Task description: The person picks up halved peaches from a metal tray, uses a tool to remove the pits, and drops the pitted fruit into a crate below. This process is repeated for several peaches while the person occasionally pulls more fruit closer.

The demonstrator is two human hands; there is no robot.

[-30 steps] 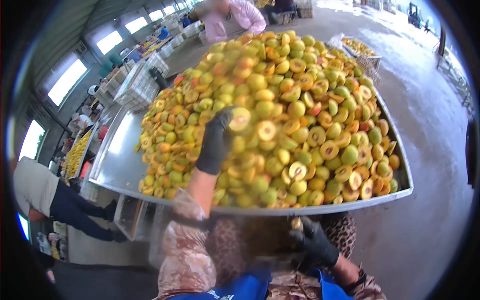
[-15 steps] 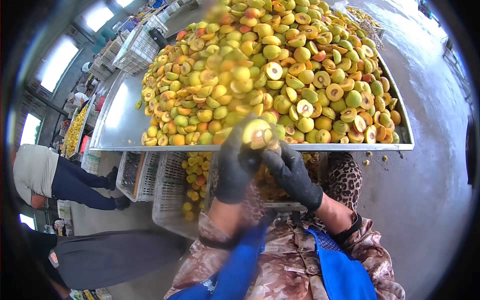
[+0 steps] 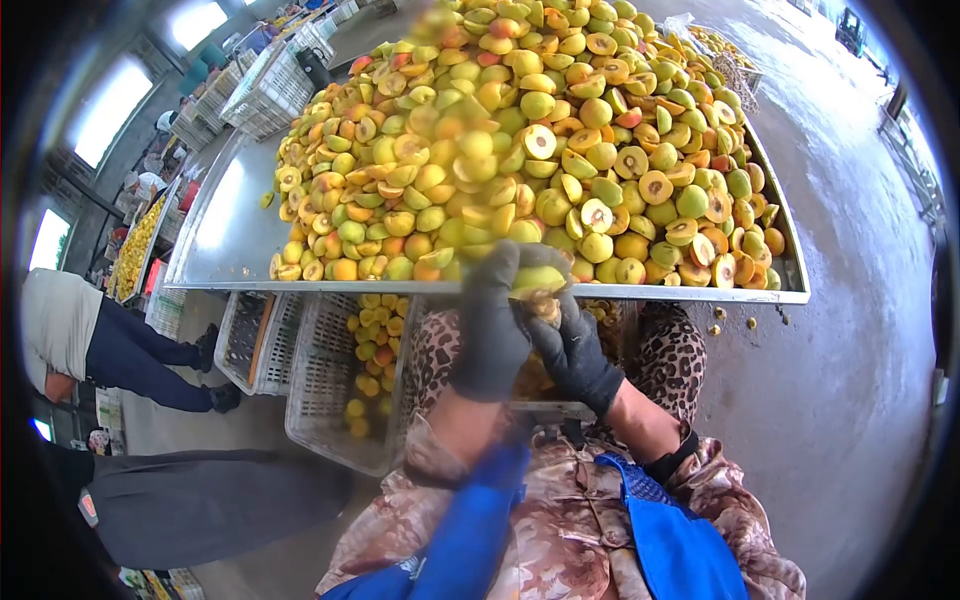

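At twelve o'clock from the hands, a great heap of halved fruit (image 3: 600,130) piles up on the metal-rimmed surface (image 3: 215,225), yellow, green and orange, some cut faces turned out and showing brown centres. And here, just at the near rim, both black-gloved hands meet! The left hand (image 3: 493,322) has its fingers closed around a greenish-yellow fruit piece (image 3: 537,281). Tight against it comes the right hand (image 3: 575,350), thumb and fingers pinched on a small tan piece (image 3: 546,309) right under the fruit; too small to say exactly what it is.

Over at about eight o'clock, a pale plastic crate (image 3: 325,395) sits below the surface, more yellow fruit (image 3: 377,350) inside. Beyond it at nine, a person in dark trousers (image 3: 140,350) and a light top; lower, towards eight, a grey-clad leg (image 3: 225,500). Up at eleven, a stack of white crates (image 3: 270,90), and at one o'clock a container of cut fruit (image 3: 712,42) behind the heap. Out at three, a few small bits (image 3: 716,322) lie on the wet-looking floor (image 3: 840,350).
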